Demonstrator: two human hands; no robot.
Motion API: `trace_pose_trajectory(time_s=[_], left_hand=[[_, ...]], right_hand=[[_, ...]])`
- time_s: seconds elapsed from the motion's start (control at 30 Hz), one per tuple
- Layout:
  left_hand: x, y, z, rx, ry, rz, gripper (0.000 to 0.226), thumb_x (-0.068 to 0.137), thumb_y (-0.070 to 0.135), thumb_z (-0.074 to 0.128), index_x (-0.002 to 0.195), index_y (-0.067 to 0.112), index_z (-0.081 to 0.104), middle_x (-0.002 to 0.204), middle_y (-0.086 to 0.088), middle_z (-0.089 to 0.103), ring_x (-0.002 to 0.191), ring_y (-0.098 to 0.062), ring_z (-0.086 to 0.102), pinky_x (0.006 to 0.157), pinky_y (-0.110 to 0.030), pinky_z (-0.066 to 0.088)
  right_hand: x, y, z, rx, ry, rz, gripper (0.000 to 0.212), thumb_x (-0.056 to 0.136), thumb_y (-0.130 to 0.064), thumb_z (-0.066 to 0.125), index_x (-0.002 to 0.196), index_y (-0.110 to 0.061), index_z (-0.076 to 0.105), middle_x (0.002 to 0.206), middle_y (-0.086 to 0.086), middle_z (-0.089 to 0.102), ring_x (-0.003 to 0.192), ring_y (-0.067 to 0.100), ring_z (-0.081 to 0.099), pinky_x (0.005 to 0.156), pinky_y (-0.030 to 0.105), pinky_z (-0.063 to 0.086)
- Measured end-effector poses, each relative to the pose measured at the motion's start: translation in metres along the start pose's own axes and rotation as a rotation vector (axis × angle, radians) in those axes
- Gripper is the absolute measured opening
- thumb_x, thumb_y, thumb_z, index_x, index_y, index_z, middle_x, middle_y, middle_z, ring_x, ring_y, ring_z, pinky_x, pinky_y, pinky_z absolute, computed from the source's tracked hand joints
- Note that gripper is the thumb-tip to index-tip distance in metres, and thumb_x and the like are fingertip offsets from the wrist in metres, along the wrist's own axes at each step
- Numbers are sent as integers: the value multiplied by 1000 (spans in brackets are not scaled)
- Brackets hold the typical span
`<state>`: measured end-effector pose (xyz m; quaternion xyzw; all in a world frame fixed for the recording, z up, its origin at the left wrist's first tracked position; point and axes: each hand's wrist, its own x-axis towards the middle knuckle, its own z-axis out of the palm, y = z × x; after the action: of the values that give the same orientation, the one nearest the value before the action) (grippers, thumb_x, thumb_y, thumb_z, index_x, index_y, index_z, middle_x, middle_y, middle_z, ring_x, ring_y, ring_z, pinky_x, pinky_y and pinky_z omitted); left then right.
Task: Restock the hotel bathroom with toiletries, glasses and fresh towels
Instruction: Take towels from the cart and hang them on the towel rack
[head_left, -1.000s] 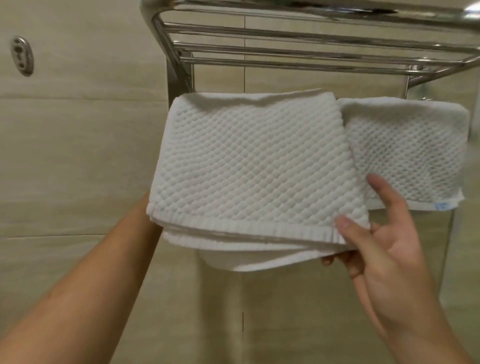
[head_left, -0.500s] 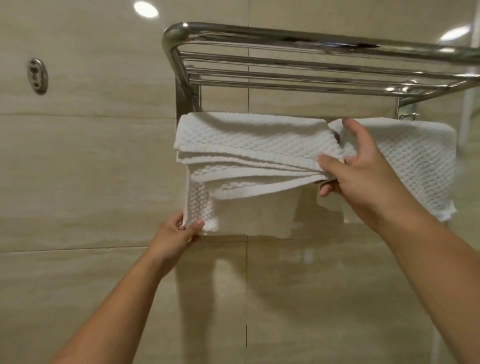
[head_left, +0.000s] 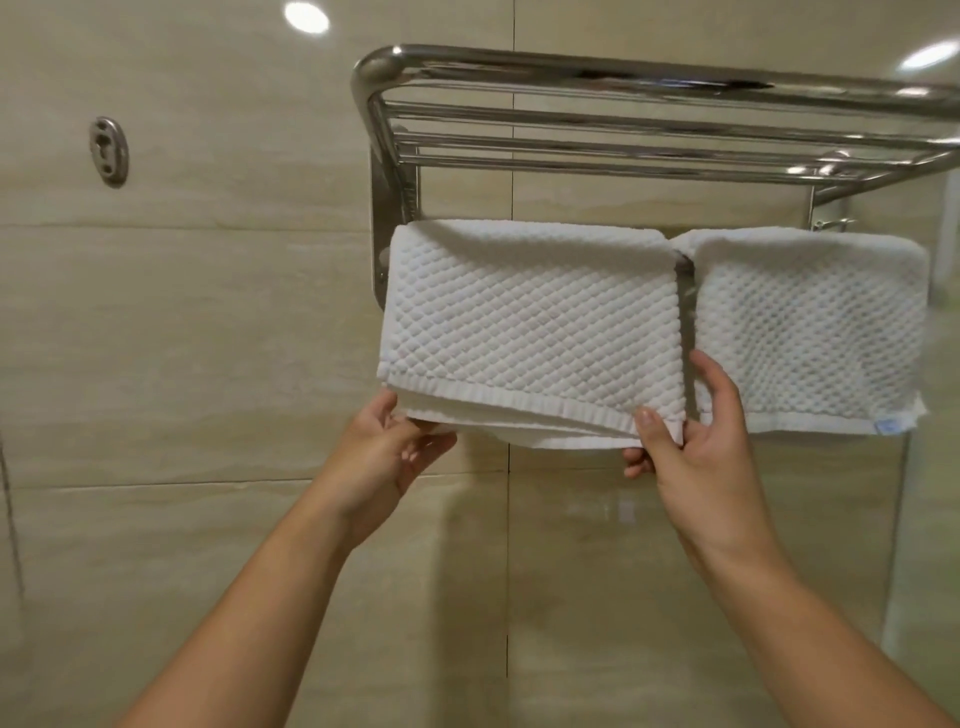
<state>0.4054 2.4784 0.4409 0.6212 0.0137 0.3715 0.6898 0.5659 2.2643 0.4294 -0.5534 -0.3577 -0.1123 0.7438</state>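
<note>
Hands (head_left: 395, 447) (head_left: 691, 447) raised, pinching left towel's (head_left: 530, 322) bottom corners.

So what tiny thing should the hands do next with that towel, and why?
Probably pull the left towel gently downward to level it. The left hand and right hand each pinch a bottom corner, and inner layers sag unevenly below its hem, unlike the right towel.
</note>
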Motion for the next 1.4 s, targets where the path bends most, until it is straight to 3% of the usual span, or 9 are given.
trace_pose_trajectory(time_s=[0.13,0.23,0.33,0.5,0.67,0.9,1.1,1.3,1.4], left_hand=[[-5,8,7,25,26,38,46,100,-11,52,142,7,51,69,6,72,68,-5,71,110,-44,49],[-7,13,2,-41,11,72,54,104,-3,48,150,23,45,128,-2,73,115,-22,72,107,-47,54],[-6,20,-4,-169,-37,55,48,106,18,34,153,25,46,145,-4,63,130,-31,63,107,-55,49],[2,38,8,166,-61,15,64,94,71,40,146,36,52,138,6,68,124,-20,68,102,-48,55],[9,41,20,211,5,-76,46,96,62,54,128,30,64,119,9,77,111,-13,74,101,-46,57],[2,29,18,334,211,-14,54,87,75,56,129,41,63,124,20,71,123,-11,64,103,-45,56],[-19,12,21,128,242,-362,93,71,90,56,143,31,53,134,-8,61,117,-30,67,85,-60,61],[-21,19,32,-129,82,-369,85,80,84,56,144,28,51,124,-12,75,113,-30,74,97,-60,57],[-20,22,37,-159,220,-202,58,93,56,66,139,21,58,119,-5,78,113,-25,73,101,-44,56]], right_hand=[[7,15,8,66,40,78,54,101,-12,65,144,-31,40,102,1,76,69,14,72,63,26,59],[14,20,12,178,73,202,36,101,-14,67,134,-17,54,106,7,76,70,13,70,58,26,56],[14,16,17,376,30,374,27,100,-20,68,124,-10,61,116,12,69,68,12,69,52,25,55],[15,5,22,537,10,517,60,86,-32,81,132,-10,49,124,10,69,67,14,72,53,26,57],[18,7,22,589,-72,542,31,91,-22,75,116,-11,61,109,7,77,77,18,74,62,26,60],[22,19,13,642,-202,635,55,92,-42,68,135,-9,55,115,14,72,95,25,76,67,33,60],[16,21,19,677,-270,646,35,96,-44,60,116,-16,64,79,1,70,66,11,69,54,26,57],[17,27,18,657,-240,586,39,100,-39,60,129,-13,59,75,0,71,60,10,66,52,26,57],[16,27,16,632,-236,565,39,101,-38,60,129,-12,59,77,1,73,62,11,68,54,27,59]])
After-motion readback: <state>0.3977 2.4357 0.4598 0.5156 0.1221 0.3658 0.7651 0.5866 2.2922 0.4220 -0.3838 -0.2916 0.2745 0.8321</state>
